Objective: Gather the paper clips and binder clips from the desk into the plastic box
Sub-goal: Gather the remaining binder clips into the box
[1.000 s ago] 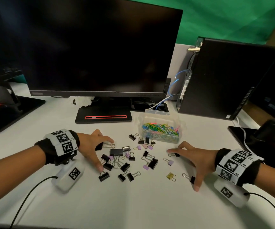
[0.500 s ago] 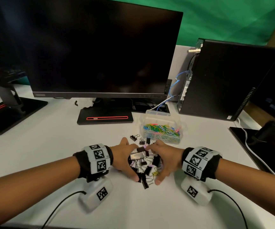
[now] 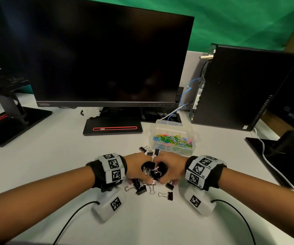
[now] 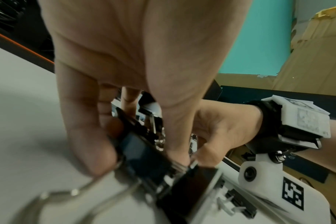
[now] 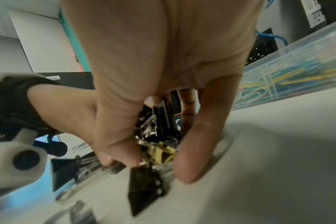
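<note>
A heap of black binder clips (image 3: 153,171) is squeezed between my two hands just above the white desk. My left hand (image 3: 139,167) curls round the heap from the left and my right hand (image 3: 171,167) from the right. In the left wrist view, fingers (image 4: 86,136) grip a black clip (image 4: 142,153). The right wrist view has black clips (image 5: 159,121) and a yellow one (image 5: 161,153) inside the curled fingers. Several loose clips (image 3: 140,189) lie below the hands, others (image 3: 148,150) beyond them. The clear plastic box (image 3: 190,134), holding coloured paper clips (image 3: 173,139), stands behind on the right.
A dark monitor (image 3: 107,59) on its black base (image 3: 112,129) stands behind. A black computer tower (image 3: 240,85) is at the back right, with a blue cable. Another monitor stand (image 3: 10,121) sits at the left, a black slab (image 3: 273,156) with a white cable at the right.
My hands swept in from wide apart, raking the scattered clips together. They now press closer and grip the heap; a few clips have slipped out onto the desk in front.
</note>
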Motion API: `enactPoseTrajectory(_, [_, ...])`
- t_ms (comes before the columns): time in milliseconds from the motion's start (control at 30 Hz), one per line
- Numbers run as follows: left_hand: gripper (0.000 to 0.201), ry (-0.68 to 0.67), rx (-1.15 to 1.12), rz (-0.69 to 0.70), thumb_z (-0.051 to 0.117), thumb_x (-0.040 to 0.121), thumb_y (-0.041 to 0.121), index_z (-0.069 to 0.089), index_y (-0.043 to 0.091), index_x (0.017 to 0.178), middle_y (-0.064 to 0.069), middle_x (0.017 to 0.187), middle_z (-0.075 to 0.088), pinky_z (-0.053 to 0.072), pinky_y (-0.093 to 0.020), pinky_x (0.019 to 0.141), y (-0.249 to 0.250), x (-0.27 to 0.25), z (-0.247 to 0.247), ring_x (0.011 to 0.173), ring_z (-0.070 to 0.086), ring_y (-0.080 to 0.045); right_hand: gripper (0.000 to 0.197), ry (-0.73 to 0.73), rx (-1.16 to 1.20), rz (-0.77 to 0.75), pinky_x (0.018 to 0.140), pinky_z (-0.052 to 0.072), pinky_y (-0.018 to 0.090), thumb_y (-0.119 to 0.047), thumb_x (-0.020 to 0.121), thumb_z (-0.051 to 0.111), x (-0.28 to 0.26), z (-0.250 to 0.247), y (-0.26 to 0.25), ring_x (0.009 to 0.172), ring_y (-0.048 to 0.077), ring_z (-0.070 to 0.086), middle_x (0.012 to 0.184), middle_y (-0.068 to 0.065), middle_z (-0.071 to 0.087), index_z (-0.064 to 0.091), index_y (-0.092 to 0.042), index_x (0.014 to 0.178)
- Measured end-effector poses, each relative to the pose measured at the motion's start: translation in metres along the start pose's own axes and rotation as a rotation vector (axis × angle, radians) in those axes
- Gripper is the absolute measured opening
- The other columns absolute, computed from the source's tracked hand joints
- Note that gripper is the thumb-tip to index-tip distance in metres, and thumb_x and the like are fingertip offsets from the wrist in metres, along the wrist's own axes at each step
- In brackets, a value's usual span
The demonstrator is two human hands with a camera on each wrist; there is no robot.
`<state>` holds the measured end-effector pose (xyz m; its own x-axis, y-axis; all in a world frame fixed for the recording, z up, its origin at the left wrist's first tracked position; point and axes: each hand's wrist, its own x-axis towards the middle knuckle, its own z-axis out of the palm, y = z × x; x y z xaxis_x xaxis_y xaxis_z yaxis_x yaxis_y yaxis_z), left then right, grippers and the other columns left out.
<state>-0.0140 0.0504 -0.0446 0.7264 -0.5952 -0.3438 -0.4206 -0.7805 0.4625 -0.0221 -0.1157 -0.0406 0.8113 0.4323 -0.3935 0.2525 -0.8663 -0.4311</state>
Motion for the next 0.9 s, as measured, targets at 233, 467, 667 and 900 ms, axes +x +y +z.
enactPoseTrajectory(233, [0.019,-0.052,-0.098,0.01,0.071,0.08,0.026,0.053,0.023,0.081,0.001,0.09,0.057,0.052,-0.035,0.082,-0.01,0.006,-0.012,0.082,0.057,-0.017,0.034,0.053,-0.111,-0.004,0.054,0.053,0.028,-0.015,0.065,0.075,0.002,-0.005,0.01,0.08,0.023,0.057,0.095,0.001,0.052,0.046,-0.025,0.078])
enactPoseTrajectory(467, [0.014,-0.031,-0.442,0.01,0.067,0.084,0.009,0.056,0.018,0.082,-0.001,0.087,0.058,0.053,-0.016,0.047,-0.017,0.01,-0.037,0.077,0.06,-0.025,0.033,-0.013,-0.039,0.009,0.053,0.059,0.036,-0.008,0.066,0.074,0.001,-0.007,0.014,0.08,0.032,0.067,0.104,0.01,0.057,0.058,-0.028,0.087])
enactPoseTrajectory(667, [0.013,0.116,-0.489,0.012,0.066,0.084,0.027,0.058,0.025,0.093,0.0,0.096,0.06,0.052,-0.015,0.05,-0.004,0.035,-0.075,0.069,0.057,-0.012,0.033,-0.024,-0.096,-0.028,0.067,0.058,0.047,-0.012,0.061,0.075,0.003,-0.005,0.019,0.074,0.033,0.066,0.087,0.008,0.066,0.054,-0.034,0.072])
enactPoseTrajectory(900, [0.029,0.181,-0.437,-0.005,0.068,0.083,0.03,0.053,0.013,0.101,-0.003,0.092,0.056,0.049,-0.014,0.043,0.006,0.09,-0.096,0.058,0.056,-0.012,0.029,-0.037,0.046,-0.021,0.05,0.051,0.03,0.003,0.066,0.069,0.0,-0.017,0.022,0.051,0.016,0.055,0.071,0.0,0.056,0.059,-0.019,0.082])
